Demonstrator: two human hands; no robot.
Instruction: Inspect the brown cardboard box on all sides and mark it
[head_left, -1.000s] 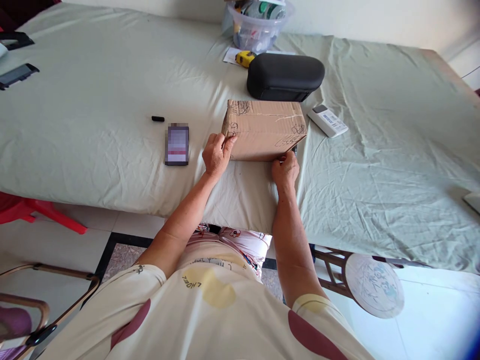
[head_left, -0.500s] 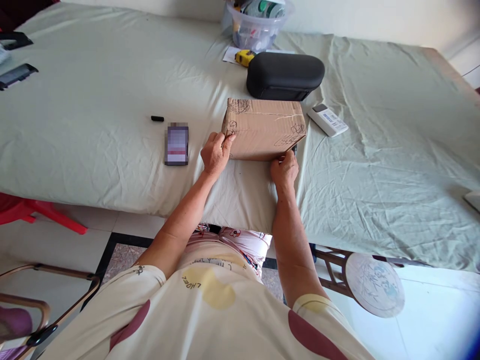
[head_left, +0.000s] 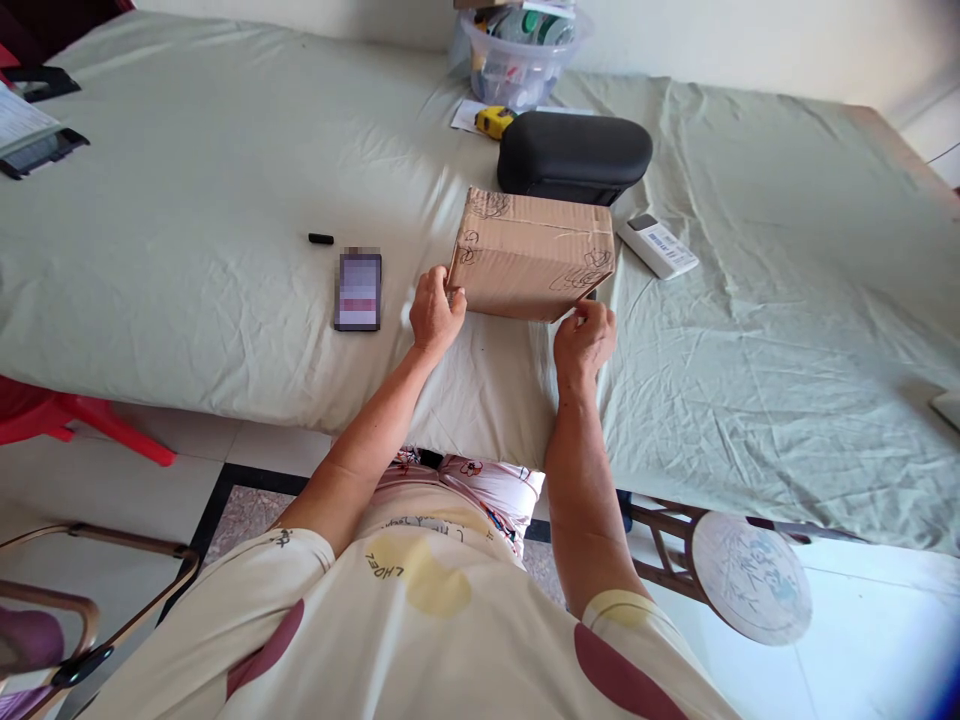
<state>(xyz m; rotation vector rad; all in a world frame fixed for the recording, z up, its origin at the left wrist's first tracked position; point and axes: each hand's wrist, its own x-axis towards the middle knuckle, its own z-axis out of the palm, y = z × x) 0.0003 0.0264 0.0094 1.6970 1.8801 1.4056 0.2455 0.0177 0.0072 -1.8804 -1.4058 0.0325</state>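
A brown cardboard box point(head_left: 536, 255) with dark scribbles near its corners rests on the cloth in front of me. My left hand point(head_left: 436, 312) grips its near left corner, thumb in front and fingers curled round the side. At the near right lower corner my right hand point(head_left: 585, 340) is closed, its fingertips pinching the box edge. Part of a dark object point(head_left: 592, 295) shows just beyond those fingers; I cannot make out what it is. To the left lie a smartphone point(head_left: 358, 292) with a blurred screen and a small black cap-like piece point(head_left: 321, 239).
Behind the box stands a black hard case point(head_left: 576, 152), with a yellow tape measure point(head_left: 495, 122) and a clear plastic tub point(head_left: 517, 65) farther back. A white device point(head_left: 658, 246) lies to the right. Below the table are a round-topped stool point(head_left: 750, 578) and a red stool point(head_left: 82, 415).
My right hand has shifted slightly right along the box corner. My left hand has slid a little lower on its corner, and the box's left end has turned slightly.
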